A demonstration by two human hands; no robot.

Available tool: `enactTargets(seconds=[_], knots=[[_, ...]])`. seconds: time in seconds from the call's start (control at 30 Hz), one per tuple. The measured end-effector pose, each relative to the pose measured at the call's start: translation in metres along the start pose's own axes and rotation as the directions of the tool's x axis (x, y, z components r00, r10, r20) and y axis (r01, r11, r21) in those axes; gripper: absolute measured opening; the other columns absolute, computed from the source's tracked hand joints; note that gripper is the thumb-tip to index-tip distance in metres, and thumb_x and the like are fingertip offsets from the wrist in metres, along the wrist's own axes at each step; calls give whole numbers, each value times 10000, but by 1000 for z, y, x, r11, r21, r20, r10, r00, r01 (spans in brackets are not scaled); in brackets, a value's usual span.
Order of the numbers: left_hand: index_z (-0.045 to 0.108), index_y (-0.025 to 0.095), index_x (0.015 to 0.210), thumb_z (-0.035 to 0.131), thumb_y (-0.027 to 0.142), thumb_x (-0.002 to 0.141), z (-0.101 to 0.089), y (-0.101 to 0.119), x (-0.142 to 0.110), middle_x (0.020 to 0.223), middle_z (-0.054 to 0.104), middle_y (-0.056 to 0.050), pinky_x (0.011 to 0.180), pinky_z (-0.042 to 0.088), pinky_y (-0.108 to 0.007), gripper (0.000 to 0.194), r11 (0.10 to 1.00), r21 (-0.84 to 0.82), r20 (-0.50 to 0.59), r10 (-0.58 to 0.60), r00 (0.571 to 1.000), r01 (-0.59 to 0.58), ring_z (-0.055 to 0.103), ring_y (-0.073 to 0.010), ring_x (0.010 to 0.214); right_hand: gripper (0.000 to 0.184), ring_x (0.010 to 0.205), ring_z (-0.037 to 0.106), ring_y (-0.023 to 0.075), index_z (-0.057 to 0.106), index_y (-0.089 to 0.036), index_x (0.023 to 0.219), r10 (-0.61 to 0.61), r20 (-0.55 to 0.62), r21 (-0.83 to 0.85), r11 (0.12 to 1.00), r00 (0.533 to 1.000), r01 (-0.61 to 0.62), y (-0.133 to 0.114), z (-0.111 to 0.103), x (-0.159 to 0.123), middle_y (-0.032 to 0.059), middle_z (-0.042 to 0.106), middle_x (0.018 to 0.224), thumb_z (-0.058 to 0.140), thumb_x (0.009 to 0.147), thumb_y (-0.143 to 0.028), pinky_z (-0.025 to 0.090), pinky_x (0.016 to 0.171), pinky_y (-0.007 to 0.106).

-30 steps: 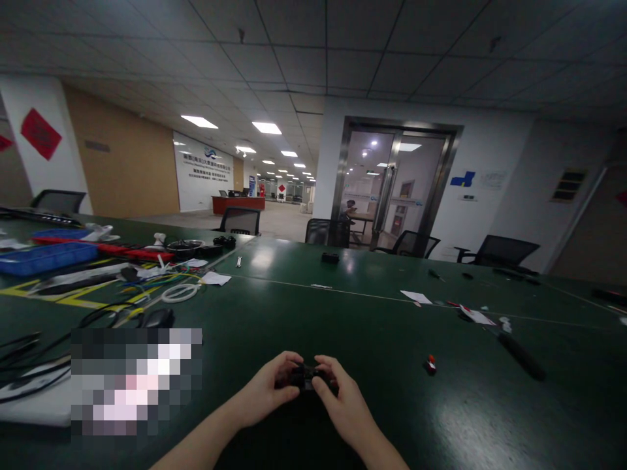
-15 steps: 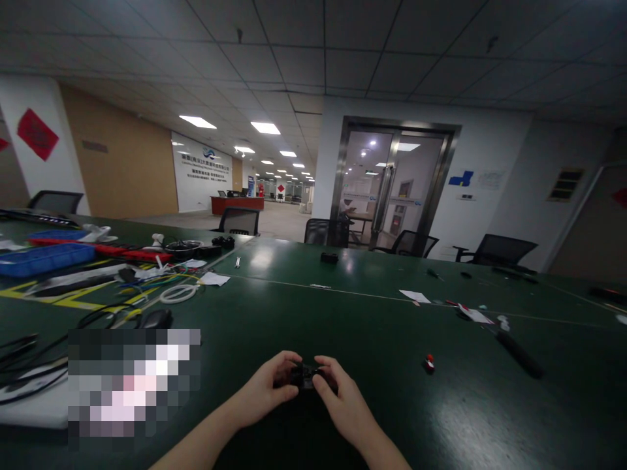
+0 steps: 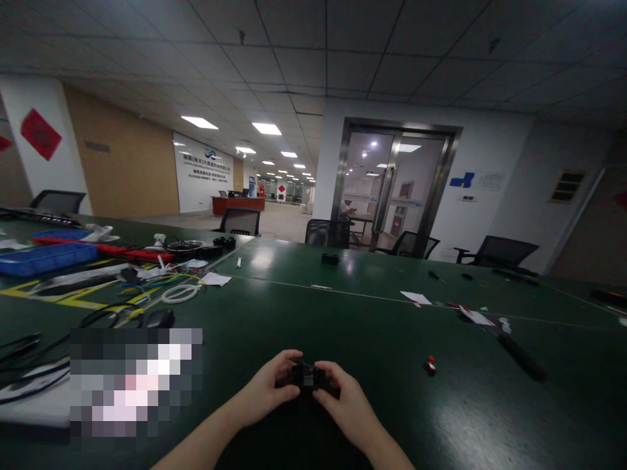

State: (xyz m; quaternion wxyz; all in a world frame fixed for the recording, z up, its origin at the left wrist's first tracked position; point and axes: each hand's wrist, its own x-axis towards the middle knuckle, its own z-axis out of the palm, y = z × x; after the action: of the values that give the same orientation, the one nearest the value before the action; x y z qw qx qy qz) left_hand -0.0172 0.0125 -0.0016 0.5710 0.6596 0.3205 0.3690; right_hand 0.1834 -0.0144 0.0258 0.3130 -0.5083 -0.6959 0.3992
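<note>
You've got a small black device (image 3: 307, 376) between both hands at the near edge of the green table (image 3: 294, 313), roughly mid-table L-to-R. Your left hand (image 3: 272, 385) grips its left end, fingers curled round the far side w/ the thumb on the near side. Your right hand (image 3: 345, 391) has the right end, fingertips on the far side, thumb at the near one. The device is dark & small in view, so it's prob. a block w/ some raised parts on top, but the detail is hard to make out.

Right of your hands, well apart, lies a small red-and-white item (image 3: 430, 365); farther right there's a long black tool (image 3: 522, 357), w/ white paper (image 3: 476, 316) just beyond it. On the far part of the table, ahead of you, sits a black box (image 3: 330, 259).

On the left: a black mouse (image 3: 159, 318) near some cables, a coiled white tube (image 3: 179, 294) a bit farther off, & a blue tray (image 3: 49, 258) at far left. A pixelated patch hides part of the near left. Past the table there're office chairs & a glass door (image 3: 392, 189).
</note>
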Motion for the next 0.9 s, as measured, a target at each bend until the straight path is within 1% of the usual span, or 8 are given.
enactTargets(seconds=[0.13,0.27,0.4,0.67,0.9], knots=[[428,215,1156,588,91,715,1,5,0,1071,592,-52,917,383,-393,485,998,49,-7,-27,1000,27,549,-232,1048,368,1060,535,195,542,-264,1125,-2,-2,-6,1000,1000,2,1,1,0,-8,617,1081,555,758,-240,375,925,345],[455,213,1112,585,53,706,0,2,0,1089,593,-46,903,391,-373,456,996,87,-20,-13,1000,14,547,-219,1038,394,1072,530,191,526,-250,1149,17,5,9,1000,1000,-17,3,0,0,-5,607,1099,556,756,-231,380,928,333],[457,215,1120,581,43,720,-1,-2,1,1106,588,-43,907,394,-370,453,997,72,-12,5,1000,-4,542,-215,1053,418,1080,522,201,509,-263,1169,33,9,32,999,999,-33,2,-1,-1,-6,591,1120,559,755,-240,392,916,342],[438,219,1133,575,75,741,-1,0,0,1089,598,-47,913,389,-383,439,999,50,-2,8,1000,-8,549,-226,1054,460,1071,523,215,495,-260,1190,57,19,44,997,998,-58,1,-3,-3,8,584,1130,577,738,-257,410,893,344],[437,220,1123,576,82,731,0,3,0,1069,595,-44,894,390,-386,438,998,56,-3,5,1000,-5,552,-228,1032,427,991,561,193,516,-241,1159,-20,3,41,999,1000,20,4,0,-1,10,616,1056,574,735,-244,419,867,321]])
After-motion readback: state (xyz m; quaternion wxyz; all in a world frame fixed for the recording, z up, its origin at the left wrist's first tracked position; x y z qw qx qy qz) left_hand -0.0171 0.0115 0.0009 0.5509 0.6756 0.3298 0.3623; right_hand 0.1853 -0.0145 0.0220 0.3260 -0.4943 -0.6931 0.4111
